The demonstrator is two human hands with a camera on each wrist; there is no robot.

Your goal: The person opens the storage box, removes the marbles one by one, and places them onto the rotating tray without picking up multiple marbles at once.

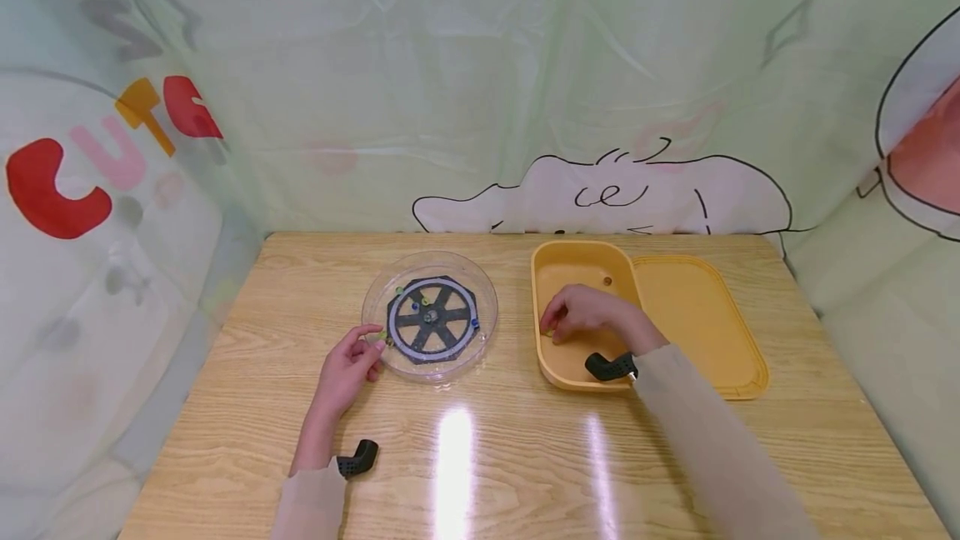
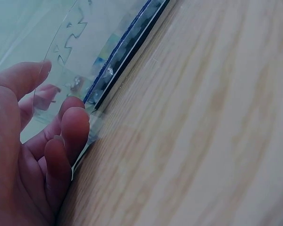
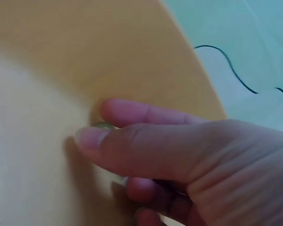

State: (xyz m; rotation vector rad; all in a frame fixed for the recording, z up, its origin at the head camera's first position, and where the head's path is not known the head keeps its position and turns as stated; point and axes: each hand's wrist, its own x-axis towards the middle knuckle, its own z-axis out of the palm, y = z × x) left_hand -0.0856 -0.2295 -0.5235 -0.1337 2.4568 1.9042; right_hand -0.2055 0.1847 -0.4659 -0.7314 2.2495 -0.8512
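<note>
In the head view, my left hand (image 1: 348,369) holds the near-left rim of a clear round dish (image 1: 483,282). A spoked dark wheel-shaped piece (image 1: 408,321) lies in the dish with several glass marbles, among them a blue marble (image 1: 475,323). In the left wrist view the thumb and a finger lie on either side of the dish's transparent wall (image 2: 68,42), the other fingers curled. Inside an orange box (image 1: 551,252), my right hand (image 1: 585,312) pinches a greenish marble (image 3: 104,125) between thumb and forefinger, close to the box wall. The marble is mostly hidden by the thumb.
A brown marble (image 1: 607,281) lies on the box floor, beyond my right hand. The orange lid (image 1: 693,323) lies on the wooden table (image 1: 525,457) against the box's right side. A printed cloth (image 1: 360,90) hangs behind the table and along its sides.
</note>
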